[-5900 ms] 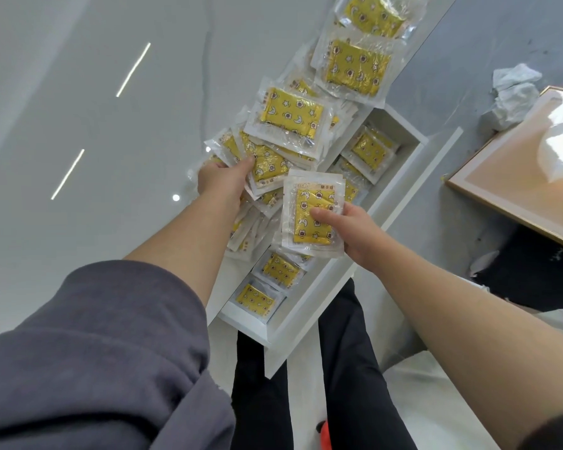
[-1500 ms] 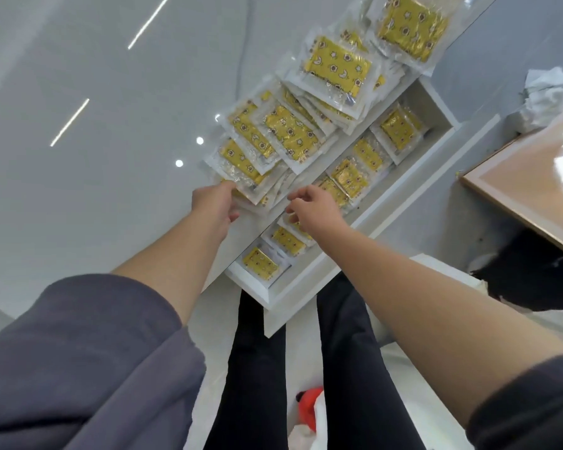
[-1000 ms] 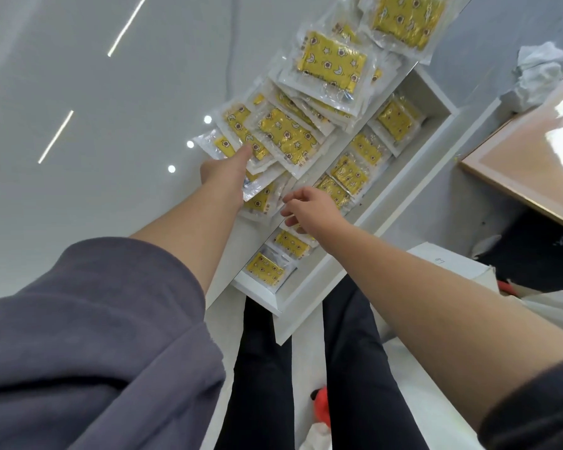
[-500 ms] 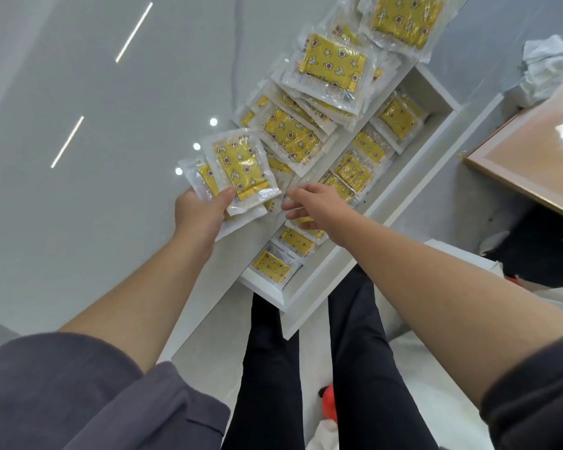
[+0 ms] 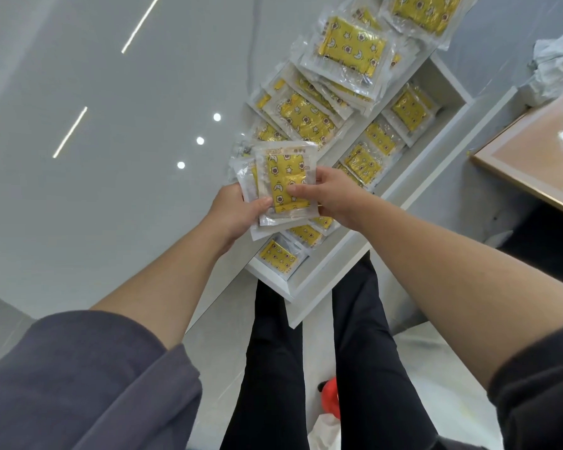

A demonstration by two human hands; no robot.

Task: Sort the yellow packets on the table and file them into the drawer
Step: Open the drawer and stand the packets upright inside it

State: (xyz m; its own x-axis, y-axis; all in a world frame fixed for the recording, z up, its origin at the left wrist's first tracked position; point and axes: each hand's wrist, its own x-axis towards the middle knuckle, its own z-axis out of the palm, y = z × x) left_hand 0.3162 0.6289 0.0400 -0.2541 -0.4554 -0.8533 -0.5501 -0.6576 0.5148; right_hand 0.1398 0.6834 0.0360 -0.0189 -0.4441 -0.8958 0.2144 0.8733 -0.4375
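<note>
The held stack of yellow packets (image 5: 286, 185) sits between both hands, lifted above the near edge of the surface (image 5: 111, 196). The left grip (image 5: 238, 211) pinches the stack's near-left corner, thumb on top and fingers underneath. The right grip (image 5: 327, 198) closes on its right edge, thumb lying across the front packet. The stack's long axis runs near to far, and its printed face is turned up toward the camera.

The drawer (image 5: 403, 177) lies open just right of the stack and below it. Its row of filed packets (image 5: 364, 164) runs diagonally from near left to far right — so the stack's axis is skewed against that row. The right grip is the nearer one to the drawer and looks best placed to carry the stack over. My guess is a turn to match the row comes first.

A larger loose pile (image 5: 309, 120) still waits on the surface beyond — sorting is far from finished.
</note>
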